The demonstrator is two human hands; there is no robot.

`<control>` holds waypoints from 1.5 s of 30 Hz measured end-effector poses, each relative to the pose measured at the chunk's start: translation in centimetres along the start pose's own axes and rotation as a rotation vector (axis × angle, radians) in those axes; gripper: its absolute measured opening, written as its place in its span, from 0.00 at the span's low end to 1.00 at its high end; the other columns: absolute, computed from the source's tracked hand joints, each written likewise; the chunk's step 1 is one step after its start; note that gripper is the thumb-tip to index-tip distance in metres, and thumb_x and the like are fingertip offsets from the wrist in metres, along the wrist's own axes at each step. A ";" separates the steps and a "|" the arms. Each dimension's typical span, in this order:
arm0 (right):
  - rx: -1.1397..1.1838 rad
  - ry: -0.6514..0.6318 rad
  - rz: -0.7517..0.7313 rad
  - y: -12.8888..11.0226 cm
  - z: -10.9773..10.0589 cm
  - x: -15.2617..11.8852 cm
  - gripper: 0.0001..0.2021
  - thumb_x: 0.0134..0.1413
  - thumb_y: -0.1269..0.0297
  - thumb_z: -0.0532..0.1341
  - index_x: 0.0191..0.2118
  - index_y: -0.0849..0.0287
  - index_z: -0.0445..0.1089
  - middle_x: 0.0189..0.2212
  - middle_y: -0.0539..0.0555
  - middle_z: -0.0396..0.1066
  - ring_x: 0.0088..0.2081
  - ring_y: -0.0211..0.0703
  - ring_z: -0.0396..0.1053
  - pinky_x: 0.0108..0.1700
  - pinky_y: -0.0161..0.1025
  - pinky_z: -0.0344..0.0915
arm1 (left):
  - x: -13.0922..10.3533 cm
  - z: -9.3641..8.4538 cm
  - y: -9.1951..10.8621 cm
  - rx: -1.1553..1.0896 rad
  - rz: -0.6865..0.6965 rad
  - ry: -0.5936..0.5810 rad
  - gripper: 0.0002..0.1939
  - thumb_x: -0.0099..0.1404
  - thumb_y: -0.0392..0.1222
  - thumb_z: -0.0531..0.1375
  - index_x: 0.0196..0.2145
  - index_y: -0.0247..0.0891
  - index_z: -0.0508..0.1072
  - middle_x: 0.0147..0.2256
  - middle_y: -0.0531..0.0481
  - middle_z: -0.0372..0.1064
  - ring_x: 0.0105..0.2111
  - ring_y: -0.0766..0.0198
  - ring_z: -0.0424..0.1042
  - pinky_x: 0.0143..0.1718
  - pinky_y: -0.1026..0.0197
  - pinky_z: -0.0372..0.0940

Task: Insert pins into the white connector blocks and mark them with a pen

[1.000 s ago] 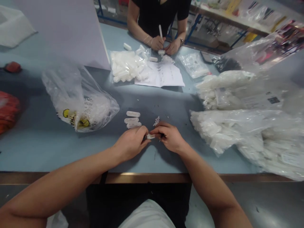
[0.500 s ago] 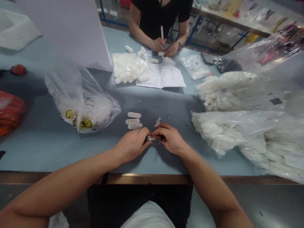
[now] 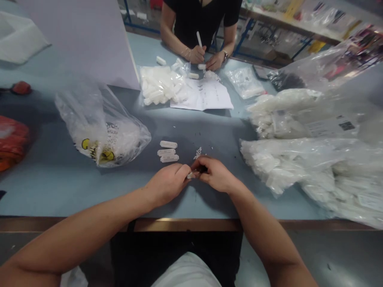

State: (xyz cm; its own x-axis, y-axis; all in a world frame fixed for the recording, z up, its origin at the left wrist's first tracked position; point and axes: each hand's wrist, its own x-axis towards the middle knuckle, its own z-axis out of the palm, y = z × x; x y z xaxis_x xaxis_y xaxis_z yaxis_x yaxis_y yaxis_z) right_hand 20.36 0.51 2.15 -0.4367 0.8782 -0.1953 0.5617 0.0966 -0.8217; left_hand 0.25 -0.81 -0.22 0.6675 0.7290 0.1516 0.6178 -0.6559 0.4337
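My left hand point(image 3: 168, 182) is closed, pinching a small white plastic piece point(image 3: 190, 175) between thumb and fingers just above the table. My right hand point(image 3: 218, 174) meets it from the other side, its fingers bent together at the piece's right end. Whatever sits between those right fingertips is too small and shaded to name. Beyond the left hand lie three flat white printed plastic pieces point(image 3: 166, 152), stacked in a loose column. A little heap of tiny white parts point(image 3: 198, 152) rests just past the right fingertips.
A clear bag point(image 3: 125, 139) of small white parts stands at left. Large clear bags point(image 3: 278, 159) of white pieces fill the right side. Across the table, a person's hands point(image 3: 197, 55) hold a white pen near a paper sheet point(image 3: 209, 97) and another bag point(image 3: 161, 85).
The white piece has tilted between my fingers, and my left hand has dropped slightly. My right fingers have curled in closer; a dark spot among them no longer shows clearly.
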 end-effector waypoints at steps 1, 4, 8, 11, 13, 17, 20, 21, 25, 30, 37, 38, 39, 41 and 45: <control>-0.003 -0.004 0.003 0.0 0.1 0.0 0.05 0.49 0.72 0.62 0.34 0.59 0.70 0.31 0.50 0.69 0.31 0.35 0.66 0.35 0.33 0.61 | 0.0 0.0 0.0 0.006 0.012 -0.001 0.08 0.69 0.42 0.50 0.34 0.37 0.65 0.30 0.49 0.67 0.31 0.62 0.67 0.32 0.60 0.58; -0.051 0.010 -0.019 0.0 0.4 0.2 0.04 0.49 0.73 0.61 0.32 0.59 0.69 0.31 0.49 0.69 0.31 0.35 0.65 0.35 0.33 0.60 | 0.0 0.0 0.0 -0.006 0.010 -0.002 0.09 0.69 0.42 0.49 0.34 0.37 0.65 0.30 0.49 0.67 0.30 0.62 0.67 0.32 0.60 0.58; -0.086 0.043 -0.090 0.1 0.4 0.3 0.05 0.49 0.74 0.61 0.32 0.59 0.70 0.32 0.50 0.70 0.33 0.36 0.66 0.36 0.33 0.60 | 0.3 -0.1 -0.2 -0.050 -0.079 -0.009 0.07 0.67 0.43 0.52 0.34 0.38 0.64 0.28 0.51 0.66 0.28 0.63 0.66 0.30 0.61 0.58; -0.051 0.168 -0.098 0.9 -0.6 0.4 0.04 0.52 0.71 0.61 0.34 0.58 0.72 0.32 0.50 0.71 0.34 0.37 0.67 0.38 0.34 0.61 | 0.5 -0.2 -0.4 -0.066 -0.133 -0.011 0.06 0.65 0.43 0.55 0.37 0.39 0.64 0.29 0.52 0.67 0.28 0.63 0.66 0.31 0.61 0.59; -0.087 0.342 -0.087 2.0 -1.7 0.7 0.04 0.54 0.68 0.60 0.35 0.57 0.72 0.31 0.51 0.72 0.34 0.39 0.68 0.39 0.36 0.62 | 0.6 -0.4 -0.5 -0.058 -0.137 -0.015 0.06 0.64 0.43 0.56 0.37 0.39 0.64 0.29 0.52 0.67 0.28 0.63 0.67 0.31 0.61 0.59; -0.346 0.587 -0.065 4.7 -3.3 1.5 0.07 0.55 0.72 0.57 0.37 0.58 0.73 0.34 0.54 0.71 0.36 0.41 0.68 0.41 0.38 0.63 | 0.7 -0.4 -0.5 -0.056 -0.137 -0.021 0.06 0.64 0.43 0.55 0.38 0.39 0.64 0.29 0.51 0.67 0.29 0.62 0.67 0.32 0.60 0.59; -0.468 0.544 -0.053 5.8 -3.6 2.1 0.09 0.54 0.74 0.56 0.37 0.59 0.73 0.33 0.55 0.70 0.35 0.42 0.68 0.40 0.38 0.63 | 0.7 -0.5 -0.5 -0.059 -0.149 -0.022 0.06 0.64 0.43 0.55 0.38 0.39 0.65 0.29 0.51 0.67 0.29 0.62 0.67 0.32 0.60 0.59; -0.500 0.524 -0.049 5.9 -3.5 2.2 0.09 0.53 0.75 0.56 0.37 0.58 0.73 0.33 0.55 0.70 0.35 0.42 0.67 0.40 0.38 0.63 | 0.8 -0.5 -0.5 -0.060 -0.155 -0.024 0.07 0.64 0.43 0.55 0.38 0.39 0.65 0.29 0.52 0.67 0.29 0.62 0.67 0.32 0.60 0.59; -0.626 0.498 0.004 5.7 -3.4 2.4 0.08 0.52 0.75 0.56 0.34 0.58 0.71 0.31 0.54 0.69 0.35 0.43 0.66 0.40 0.39 0.62 | 0.9 -0.7 -0.4 -0.072 -0.175 -0.041 0.07 0.64 0.44 0.55 0.38 0.39 0.65 0.30 0.51 0.67 0.30 0.62 0.67 0.32 0.60 0.59; -0.533 0.500 0.024 4.4 -3.1 1.5 0.04 0.51 0.72 0.59 0.34 0.60 0.70 0.32 0.55 0.70 0.36 0.45 0.67 0.41 0.41 0.62 | 0.8 -0.7 -0.4 -0.081 -0.186 -0.032 0.08 0.64 0.45 0.55 0.39 0.40 0.65 0.30 0.51 0.67 0.30 0.61 0.68 0.33 0.59 0.60; -0.181 0.295 -0.258 0.5 -0.8 -0.2 0.03 0.54 0.69 0.59 0.33 0.56 0.70 0.30 0.50 0.71 0.34 0.38 0.67 0.38 0.35 0.61 | 0.6 -0.2 -0.7 -0.175 -0.214 0.004 0.11 0.62 0.45 0.57 0.41 0.40 0.63 0.32 0.50 0.69 0.31 0.61 0.70 0.32 0.60 0.61; -0.181 0.262 -0.291 0.3 -0.4 -0.2 0.03 0.55 0.70 0.59 0.33 0.56 0.70 0.30 0.50 0.71 0.34 0.38 0.67 0.38 0.35 0.61 | 0.6 -0.2 -0.7 -0.181 -0.217 0.005 0.12 0.62 0.45 0.57 0.41 0.40 0.62 0.32 0.51 0.69 0.31 0.61 0.70 0.32 0.60 0.61; -0.186 0.239 -0.317 0.2 -0.1 -0.2 0.03 0.55 0.70 0.59 0.32 0.56 0.69 0.30 0.50 0.71 0.34 0.38 0.66 0.37 0.34 0.61 | 0.5 -0.1 -0.6 -0.182 -0.217 0.008 0.12 0.62 0.45 0.57 0.42 0.40 0.62 0.32 0.50 0.69 0.31 0.61 0.71 0.31 0.61 0.61; -0.201 0.215 -0.338 0.4 0.3 -0.1 0.03 0.55 0.70 0.59 0.32 0.56 0.69 0.29 0.51 0.69 0.33 0.38 0.66 0.37 0.34 0.61 | 0.5 0.0 -0.6 -0.182 -0.210 0.020 0.12 0.62 0.45 0.57 0.42 0.40 0.61 0.32 0.50 0.70 0.31 0.60 0.71 0.32 0.61 0.61; -0.247 0.188 -0.331 0.9 0.6 0.1 0.04 0.56 0.71 0.58 0.33 0.56 0.69 0.30 0.51 0.69 0.33 0.38 0.66 0.37 0.34 0.61 | 0.4 0.1 -0.7 -0.180 -0.193 0.024 0.11 0.63 0.45 0.56 0.42 0.40 0.61 0.31 0.51 0.69 0.30 0.61 0.71 0.32 0.61 0.61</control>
State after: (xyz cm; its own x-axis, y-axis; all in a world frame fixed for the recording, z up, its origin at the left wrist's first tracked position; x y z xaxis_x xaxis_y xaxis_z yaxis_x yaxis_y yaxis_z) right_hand 20.42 0.38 1.05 -0.4980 0.8492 0.1758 0.5743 0.4749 -0.6669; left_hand 0.12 -0.10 -0.53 0.5332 0.8430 0.0713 0.6470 -0.4607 0.6076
